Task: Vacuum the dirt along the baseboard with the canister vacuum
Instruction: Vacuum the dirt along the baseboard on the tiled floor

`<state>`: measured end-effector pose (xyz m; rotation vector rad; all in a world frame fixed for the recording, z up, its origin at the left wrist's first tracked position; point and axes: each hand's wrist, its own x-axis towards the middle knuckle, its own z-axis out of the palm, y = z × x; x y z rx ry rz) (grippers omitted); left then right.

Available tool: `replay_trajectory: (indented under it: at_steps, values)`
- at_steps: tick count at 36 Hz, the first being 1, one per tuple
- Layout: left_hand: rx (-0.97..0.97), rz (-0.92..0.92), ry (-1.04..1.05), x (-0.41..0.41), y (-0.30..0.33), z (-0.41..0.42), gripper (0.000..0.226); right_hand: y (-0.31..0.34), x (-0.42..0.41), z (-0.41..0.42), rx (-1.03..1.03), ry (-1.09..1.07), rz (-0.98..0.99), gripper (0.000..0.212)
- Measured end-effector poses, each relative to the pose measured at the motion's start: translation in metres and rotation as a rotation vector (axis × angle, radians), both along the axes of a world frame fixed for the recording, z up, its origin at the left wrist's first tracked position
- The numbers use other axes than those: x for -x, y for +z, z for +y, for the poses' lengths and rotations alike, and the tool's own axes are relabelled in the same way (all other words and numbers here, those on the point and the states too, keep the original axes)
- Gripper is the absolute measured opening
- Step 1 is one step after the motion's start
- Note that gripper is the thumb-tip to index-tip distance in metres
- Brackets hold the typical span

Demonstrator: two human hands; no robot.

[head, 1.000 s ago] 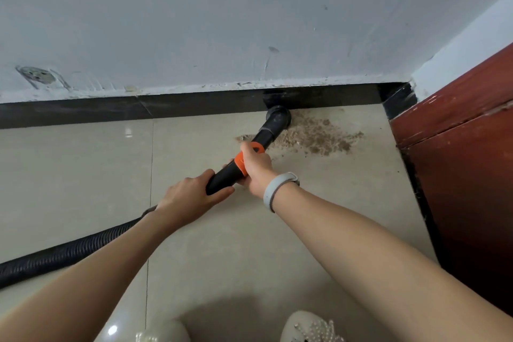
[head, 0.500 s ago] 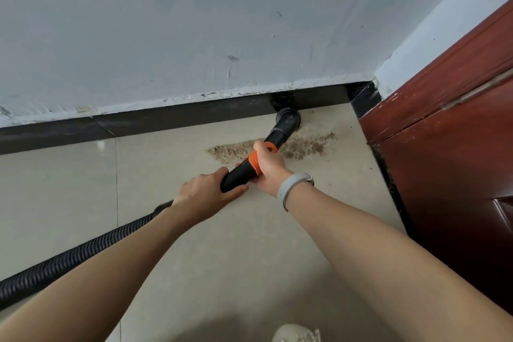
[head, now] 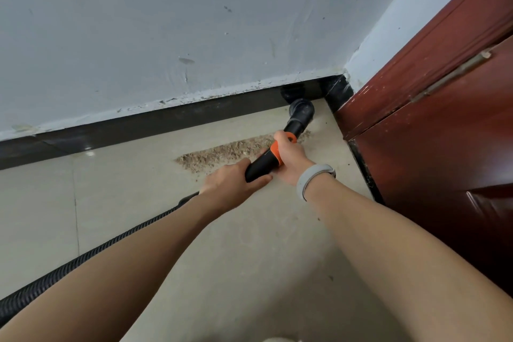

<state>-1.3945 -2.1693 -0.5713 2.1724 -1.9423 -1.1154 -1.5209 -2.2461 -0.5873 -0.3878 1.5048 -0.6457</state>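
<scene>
The black vacuum nozzle (head: 301, 112) rests on the floor against the dark baseboard (head: 166, 122), close to the corner. My right hand (head: 291, 159) grips the wand at its orange collar (head: 276, 154). Just behind it, my left hand (head: 236, 182) is closed around the black wand. A ribbed black hose (head: 83, 261) trails from there to the lower left. A brown patch of dirt (head: 222, 154) lies on the beige tiles left of the nozzle, a little out from the baseboard.
A dark red wooden door (head: 444, 133) fills the right side and meets the grey wall (head: 194, 22) at the corner. My right wrist wears a grey band (head: 312, 178). The canister itself is out of view.
The nozzle has travelled right along the baseboard into the corner. The dirt to its right is gone; the patch on its left remains. My view has shifted right toward the door.
</scene>
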Motion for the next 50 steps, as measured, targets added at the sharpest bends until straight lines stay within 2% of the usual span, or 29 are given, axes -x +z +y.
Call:
replay_trajectory:
  at_steps: [13,38,46,50]
  values:
    - [-0.021,0.1,-0.041,0.042,-0.006,-0.023,0.04,0.018,0.038,-0.012,0.007,-0.068,0.075,0.016]
    - [-0.165,0.176,-0.258,0.037,-0.007,0.077,0.038,0.024,0.047,0.111,-0.124,-0.236,0.106,0.01]
    - [-0.23,0.246,-0.332,0.042,-0.002,0.078,0.032,0.022,0.059,0.126,-0.14,-0.274,0.144,0.013]
    - [-0.239,0.265,-0.312,0.05,-0.001,0.065,0.036,0.028,0.063,0.114,-0.118,-0.258,0.154,0.014]
